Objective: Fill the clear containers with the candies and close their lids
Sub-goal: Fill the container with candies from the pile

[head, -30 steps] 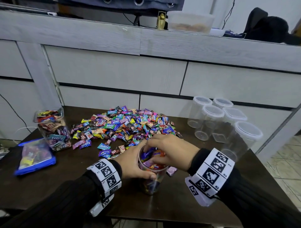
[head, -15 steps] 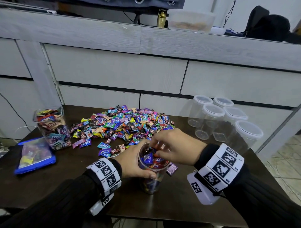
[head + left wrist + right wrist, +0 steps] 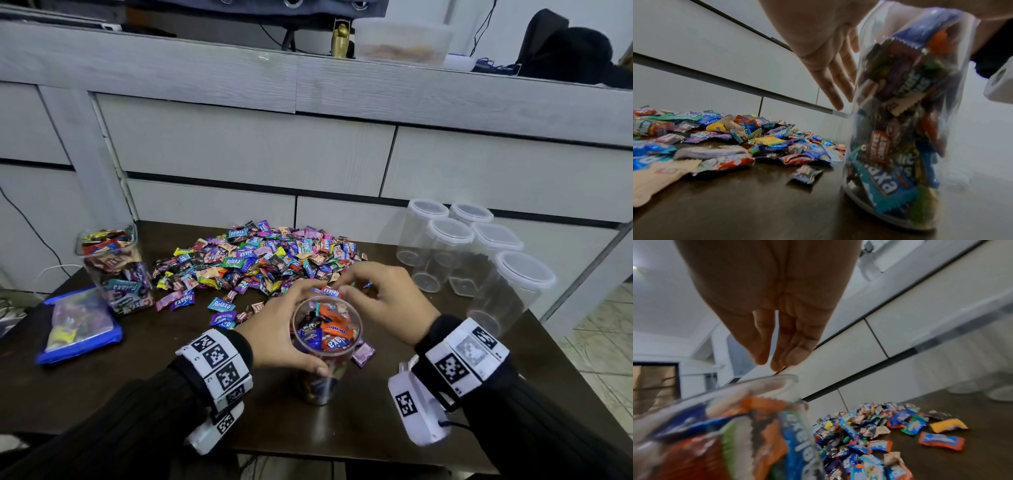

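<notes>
Left hand (image 3: 274, 332): fingers wrapped round the open container (image 3: 325, 346) near the surface's (image 3: 137, 377) front edge.
Right hand (image 3: 383, 301): fingers loose, empty, just behind the rim.
Container: nearly full of candies (image 3: 253, 260).

Open container (image 3: 325, 346) stands near the table (image 3: 102, 387) front edge, centre, candies inside it. Candy pile (image 3: 260, 257) lies behind it. Left hand (image 3: 274, 329) on its left side, right hand (image 3: 383, 301) just behind-right of its rim. 5 lidded containers (image 3: 445, 253) at back right; filled container (image 3: 114, 267) at back left (bag (image 3: 78, 325) in front of it).
</notes>
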{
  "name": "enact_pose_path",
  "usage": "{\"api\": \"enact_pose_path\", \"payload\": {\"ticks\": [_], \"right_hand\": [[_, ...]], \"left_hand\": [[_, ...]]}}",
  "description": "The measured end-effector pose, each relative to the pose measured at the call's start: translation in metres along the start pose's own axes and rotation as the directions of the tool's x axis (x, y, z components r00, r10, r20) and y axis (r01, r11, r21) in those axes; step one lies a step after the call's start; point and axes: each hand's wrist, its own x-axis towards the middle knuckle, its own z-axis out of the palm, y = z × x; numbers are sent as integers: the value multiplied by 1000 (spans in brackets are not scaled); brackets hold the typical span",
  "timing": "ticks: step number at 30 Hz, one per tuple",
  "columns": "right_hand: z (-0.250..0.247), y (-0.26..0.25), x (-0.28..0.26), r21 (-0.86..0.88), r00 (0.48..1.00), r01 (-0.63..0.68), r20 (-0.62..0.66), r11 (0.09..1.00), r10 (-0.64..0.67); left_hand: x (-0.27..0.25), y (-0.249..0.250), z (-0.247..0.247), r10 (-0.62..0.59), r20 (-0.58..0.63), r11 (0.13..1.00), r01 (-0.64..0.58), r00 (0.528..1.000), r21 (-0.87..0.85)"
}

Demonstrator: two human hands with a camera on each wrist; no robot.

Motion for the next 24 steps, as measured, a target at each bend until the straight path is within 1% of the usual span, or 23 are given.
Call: {"api": "enact_pose_path", "payload": {"ticks": [1, 2, 3, 4, 6, 8, 10, 12, 14, 17, 19, 21, 24], "right_hand": [[1, 8, 0, 2, 997, -58, -49, 998, 58], [3, 19, -1, -16, 990, -126, -65, 992, 125], [6, 31, -2, -58, 978, -204, -46, 977, 202], [10, 44, -3, -120, 959, -281, 1, 952, 283], [20, 69, -8, -254, 893, -396, 116, 882, 435], [31, 89, -13, -370, 824, -444, 189, 816, 534], [38, 101, -16, -465, 768, -451, 233, 761, 597], [43, 108, -18, -520, 715, -458, 267, 721, 646], [45, 113, -20, -534, 679, -477, 282, 698, 678], [48, 118, -21, -528, 668, -487, 288, 696, 686], [51, 119, -21, -544, 666, -481, 283, 688, 690], [52, 119, -20, -551, 665, -479, 280, 684, 692], [54, 118, -19, -556, 662, -477, 282, 681, 694]], "left_hand": [[0, 2, 0, 9, -3, 1000, -9, 1000, 7], [1, 4, 0, 20, -4, 1000, -20, 1000, 15], [2, 7, 1, 33, -5, 999, -32, 999, 23], [2, 9, 2, 39, -5, 999, -39, 999, 36], [4, 12, 3, 28, -4, 995, -28, 1000, 91], [4, 15, 0, 15, -1, 989, -15, 1000, 144], [3, 18, -7, -1, 15, 982, -2, 1000, 187], [-2, 17, -16, -11, 36, 967, 2, 999, 254], [-11, 14, -28, -16, 46, 940, 0, 999, 340], [-33, 7, -53, -18, 19, 903, 8, 1000, 429], [-50, 1, -74, -28, -32, 877, 40, 999, 478], [-67, -9, -97, -72, -106, 860, 115, 992, 498], [-94, -28, -131, -161, -225, 839, 254, 961, 481]]}}
